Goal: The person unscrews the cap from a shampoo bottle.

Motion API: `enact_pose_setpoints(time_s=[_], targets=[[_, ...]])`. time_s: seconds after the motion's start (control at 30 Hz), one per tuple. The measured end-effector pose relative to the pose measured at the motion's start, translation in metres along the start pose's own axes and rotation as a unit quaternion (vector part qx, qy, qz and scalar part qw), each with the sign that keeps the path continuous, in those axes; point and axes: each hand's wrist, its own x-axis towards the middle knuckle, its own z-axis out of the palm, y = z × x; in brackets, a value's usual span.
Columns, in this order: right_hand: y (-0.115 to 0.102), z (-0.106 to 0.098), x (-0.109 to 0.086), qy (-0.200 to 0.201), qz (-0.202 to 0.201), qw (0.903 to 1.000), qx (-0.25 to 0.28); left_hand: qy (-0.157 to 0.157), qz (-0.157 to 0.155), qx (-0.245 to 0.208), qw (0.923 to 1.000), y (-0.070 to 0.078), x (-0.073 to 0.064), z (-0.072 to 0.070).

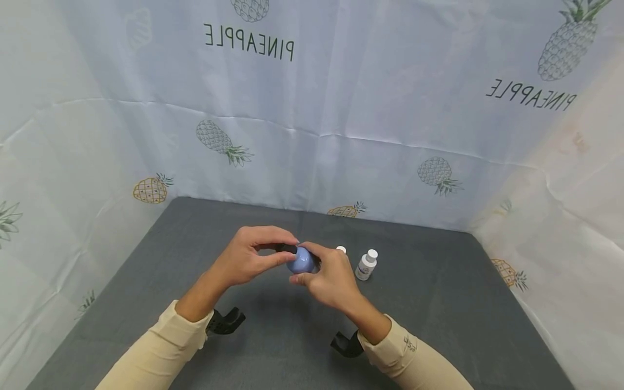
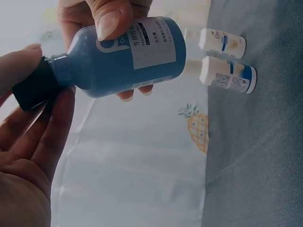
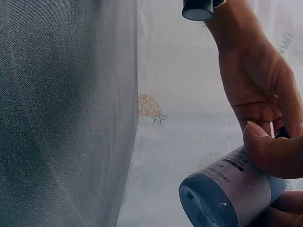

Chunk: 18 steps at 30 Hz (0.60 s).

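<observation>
A blue bottle [image 1: 302, 261] with a pale printed label is held up above the table between both hands. My left hand [image 1: 244, 257] pinches its black cap [image 2: 37, 84] between thumb and fingers. My right hand [image 1: 333, 279] grips the bottle's body, thumb over the label in the left wrist view. There the bottle lies on its side, with the cap at the neck and a bit of collar showing beside it. In the right wrist view the bottle's base [image 3: 201, 208] faces the camera, while fingers mostly hide the cap.
Behind the right hand stand two small white bottles, one in plain sight [image 1: 366, 265], the other showing only its white cap [image 1: 341, 249]. A dark grey cloth covers the table [image 1: 439, 314]. A pale pineapple-print curtain [image 1: 312, 108] surrounds it. Black mounts sit at both wrists.
</observation>
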Motion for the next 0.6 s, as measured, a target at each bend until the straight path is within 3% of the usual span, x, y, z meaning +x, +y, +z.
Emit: enact_pose_setpoints(time_s=[0.3,0.6], targets=[[0.0007,0.0010,0.0005,-0.006,-0.003,1.0000,-0.004,-0.039,-0.006,-0.011,0.9992,0.0009,-0.0018,-0.0061],[0.0005,0.0016,-0.0001,-0.003,-0.006,1.0000,-0.002,-0.036,-0.015,0.012,0.9991,0.0030,-0.0016,-0.0062]])
